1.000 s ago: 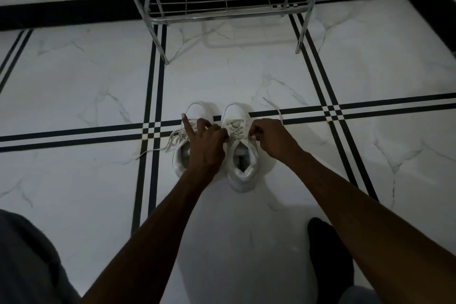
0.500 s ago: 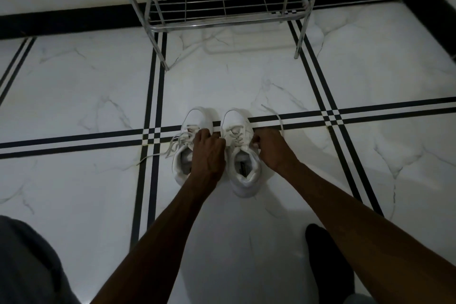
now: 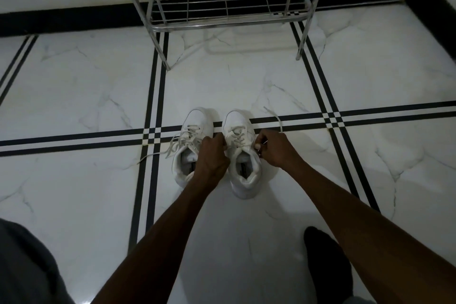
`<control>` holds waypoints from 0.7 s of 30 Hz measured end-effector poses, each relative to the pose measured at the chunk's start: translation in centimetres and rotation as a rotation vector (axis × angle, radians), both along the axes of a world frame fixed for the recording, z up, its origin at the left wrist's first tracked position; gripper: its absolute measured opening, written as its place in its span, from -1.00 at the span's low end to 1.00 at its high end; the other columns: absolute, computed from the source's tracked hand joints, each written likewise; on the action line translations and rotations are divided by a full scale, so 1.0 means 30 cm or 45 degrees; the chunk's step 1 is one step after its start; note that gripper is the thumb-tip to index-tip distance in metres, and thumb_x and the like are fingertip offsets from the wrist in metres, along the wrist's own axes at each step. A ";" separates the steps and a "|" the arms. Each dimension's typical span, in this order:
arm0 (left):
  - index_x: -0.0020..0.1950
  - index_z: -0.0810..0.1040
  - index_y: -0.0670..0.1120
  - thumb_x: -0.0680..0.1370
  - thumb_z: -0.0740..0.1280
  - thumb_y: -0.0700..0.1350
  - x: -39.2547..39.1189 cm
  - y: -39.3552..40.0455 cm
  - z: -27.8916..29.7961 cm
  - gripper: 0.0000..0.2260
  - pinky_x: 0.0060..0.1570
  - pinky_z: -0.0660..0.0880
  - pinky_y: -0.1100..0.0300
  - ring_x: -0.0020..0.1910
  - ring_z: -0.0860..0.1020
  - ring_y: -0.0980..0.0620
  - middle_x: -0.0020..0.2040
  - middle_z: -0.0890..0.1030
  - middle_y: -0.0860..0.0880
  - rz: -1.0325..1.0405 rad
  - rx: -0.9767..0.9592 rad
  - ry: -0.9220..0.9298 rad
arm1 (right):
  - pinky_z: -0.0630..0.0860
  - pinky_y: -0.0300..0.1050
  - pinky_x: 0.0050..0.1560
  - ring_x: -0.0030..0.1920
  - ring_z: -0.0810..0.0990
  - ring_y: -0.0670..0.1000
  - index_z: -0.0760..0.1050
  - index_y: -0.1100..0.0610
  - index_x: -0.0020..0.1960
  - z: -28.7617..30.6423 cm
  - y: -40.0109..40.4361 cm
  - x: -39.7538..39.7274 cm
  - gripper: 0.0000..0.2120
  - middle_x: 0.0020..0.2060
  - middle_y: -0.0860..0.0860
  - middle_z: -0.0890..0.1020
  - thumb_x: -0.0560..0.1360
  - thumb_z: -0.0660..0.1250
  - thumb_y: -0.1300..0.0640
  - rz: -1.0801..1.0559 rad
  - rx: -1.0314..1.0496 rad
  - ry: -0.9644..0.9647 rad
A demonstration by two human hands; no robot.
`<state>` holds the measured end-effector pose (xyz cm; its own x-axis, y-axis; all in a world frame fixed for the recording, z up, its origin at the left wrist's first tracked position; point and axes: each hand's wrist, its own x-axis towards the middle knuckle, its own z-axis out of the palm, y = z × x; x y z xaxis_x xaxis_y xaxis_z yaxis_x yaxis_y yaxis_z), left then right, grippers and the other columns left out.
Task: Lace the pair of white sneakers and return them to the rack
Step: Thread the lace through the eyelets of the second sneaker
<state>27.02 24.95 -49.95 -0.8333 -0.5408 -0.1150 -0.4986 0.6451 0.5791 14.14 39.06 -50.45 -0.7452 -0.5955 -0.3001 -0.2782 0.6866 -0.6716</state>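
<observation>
Two white sneakers stand side by side on the marble floor, toes pointing away from me. The left sneaker (image 3: 195,126) has loose laces trailing off to its left. The right sneaker (image 3: 238,121) is laced partway, and one lace end (image 3: 275,116) curls out over the floor to its right. My left hand (image 3: 212,155) is closed at the gap between the two shoes, against the right shoe's inner eyelets. My right hand (image 3: 276,149) pinches the lace at the shoe's outer side. The metal shoe rack (image 3: 229,23) stands beyond the shoes, by the wall.
The floor is white marble with black double stripes (image 3: 153,96) crossing near the shoes. A black skirting (image 3: 74,20) runs along the wall. My dark-socked foot (image 3: 325,261) rests at the lower right and grey clothing (image 3: 22,266) fills the lower left corner.
My left forefinger, raised a second ago, has folded down into a closed grip. Both hands have drawn slightly closer to the right shoe's eyelets. The view has tilted down a little.
</observation>
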 end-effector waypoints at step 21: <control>-0.05 0.59 -0.13 0.67 0.20 -0.05 -0.106 -0.087 0.093 -0.76 0.04 0.50 0.03 -0.17 0.59 -0.07 -0.24 0.61 -0.08 0.302 1.198 0.405 | 0.37 -0.15 -0.29 -0.20 0.55 -0.03 0.58 0.14 0.15 0.120 -0.079 -0.092 -0.77 -0.15 0.07 0.59 0.65 0.22 0.07 -0.207 -0.735 -0.861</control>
<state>23.83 22.33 -47.18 -0.7824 -0.5004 -0.3707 -0.2891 -0.2353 0.9279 11.37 36.68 -46.86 -0.6065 -0.6918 -0.3919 0.3721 0.1886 -0.9088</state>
